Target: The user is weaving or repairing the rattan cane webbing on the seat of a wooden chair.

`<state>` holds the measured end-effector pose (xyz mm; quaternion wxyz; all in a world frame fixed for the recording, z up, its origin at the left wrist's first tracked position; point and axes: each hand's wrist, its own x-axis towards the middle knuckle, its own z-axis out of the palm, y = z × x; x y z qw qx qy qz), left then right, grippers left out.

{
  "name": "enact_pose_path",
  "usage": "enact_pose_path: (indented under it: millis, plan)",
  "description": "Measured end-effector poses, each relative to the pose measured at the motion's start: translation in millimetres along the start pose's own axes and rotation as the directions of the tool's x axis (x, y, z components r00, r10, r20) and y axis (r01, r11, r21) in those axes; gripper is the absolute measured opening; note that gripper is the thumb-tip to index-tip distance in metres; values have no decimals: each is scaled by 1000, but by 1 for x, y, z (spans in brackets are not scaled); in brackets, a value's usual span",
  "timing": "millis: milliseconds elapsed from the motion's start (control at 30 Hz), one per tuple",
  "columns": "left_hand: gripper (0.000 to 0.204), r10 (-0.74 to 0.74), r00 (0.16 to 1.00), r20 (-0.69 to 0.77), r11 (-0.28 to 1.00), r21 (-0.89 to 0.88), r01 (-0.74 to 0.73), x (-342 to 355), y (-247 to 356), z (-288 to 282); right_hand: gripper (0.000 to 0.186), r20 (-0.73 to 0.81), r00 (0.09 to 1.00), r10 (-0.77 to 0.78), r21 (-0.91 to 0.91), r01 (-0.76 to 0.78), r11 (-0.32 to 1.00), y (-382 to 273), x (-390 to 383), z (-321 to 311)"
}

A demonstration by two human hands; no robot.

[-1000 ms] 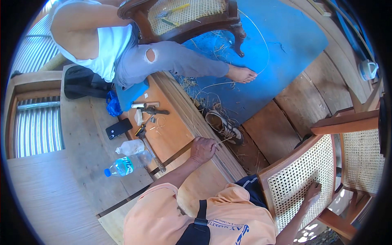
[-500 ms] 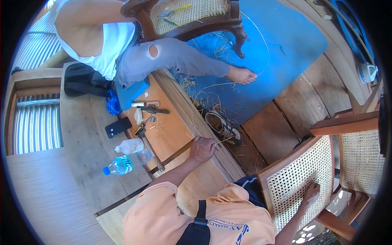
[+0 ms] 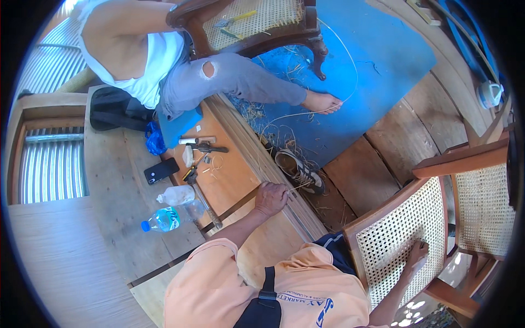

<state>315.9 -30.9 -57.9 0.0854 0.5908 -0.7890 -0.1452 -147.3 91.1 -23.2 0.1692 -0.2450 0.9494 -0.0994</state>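
My left hand (image 3: 270, 198) is closed around a thin pale cane strand (image 3: 298, 188) at the edge of a wooden workbench (image 3: 240, 180). My right hand (image 3: 416, 254) presses flat, fingers spread, on the woven cane seat (image 3: 399, 235) of a wooden-framed chair (image 3: 383, 210) tipped up beside me. The long strand loops away over a blue floor mat (image 3: 372, 82). A second caned chair (image 3: 484, 202) stands to the right.
Another person in a white top and torn grey jeans (image 3: 235, 82) sits at the far end, bare foot (image 3: 322, 102) on the mat, beside a dark chair (image 3: 257, 22). On the bench lie a phone (image 3: 161, 170), two plastic bottles (image 3: 164, 218), and hand tools (image 3: 202, 146). A shoe (image 3: 299, 170) lies on the floor.
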Motion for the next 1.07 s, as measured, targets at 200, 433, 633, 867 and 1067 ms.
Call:
enact_pose_path:
  millis: [200,433,633,867,1067]
  plan:
    - [11,-11,1000,-12,999,53,12,-2,-3,9,40,-91,952,-291,474,298,828,20,-7,4]
    - [12,-55,997,-56,995,76,59,2,13,7,32,128,953,-273,468,185,864,24,-8,-20]
    - [11,3,992,-129,911,-410,-56,7,138,-23,23,178,962,-209,756,2,654,-1,-57,-56]
    - [14,217,961,171,636,-772,-7,13,270,-78,12,186,921,-342,897,-17,442,-26,-114,-81]
    - [12,384,810,442,541,-819,191,17,316,-99,26,61,946,-320,962,29,270,-32,-127,-110]
